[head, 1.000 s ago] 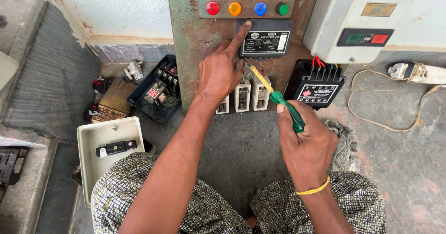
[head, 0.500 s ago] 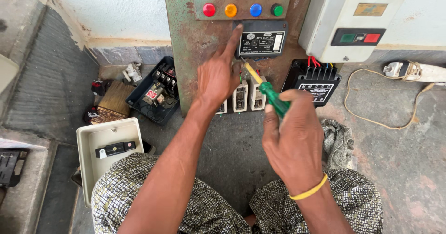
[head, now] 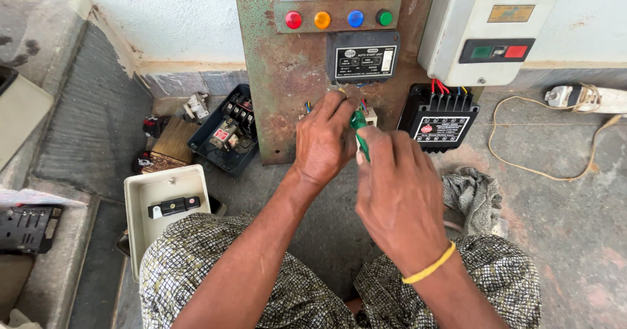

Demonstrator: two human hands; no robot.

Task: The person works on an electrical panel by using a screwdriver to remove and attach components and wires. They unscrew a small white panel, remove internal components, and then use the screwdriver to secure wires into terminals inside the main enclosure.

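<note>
A rusty metal panel [head: 274, 74] leans upright against the wall, with a row of coloured buttons [head: 338, 19] and a black control unit [head: 363, 57] on it. My right hand [head: 396, 192] grips a green-handled screwdriver [head: 358, 131], its tip hidden near the small white fuse holders [head: 370, 115] low on the panel. My left hand [head: 324, 139] rests over those holders, fingers touching the wires there. A yellow band sits on my right wrist.
A black wired unit [head: 439, 117] stands right of the panel, under a white switch box [head: 483, 28]. A black tray of parts [head: 226, 129] and an open white box [head: 167, 205] lie left. A cloth [head: 471, 197] and cord [head: 555, 133] lie right.
My left hand dropped from pointing at the black control unit to the fuse holders. My right hand brought the screwdriver forward and down to the same spot.
</note>
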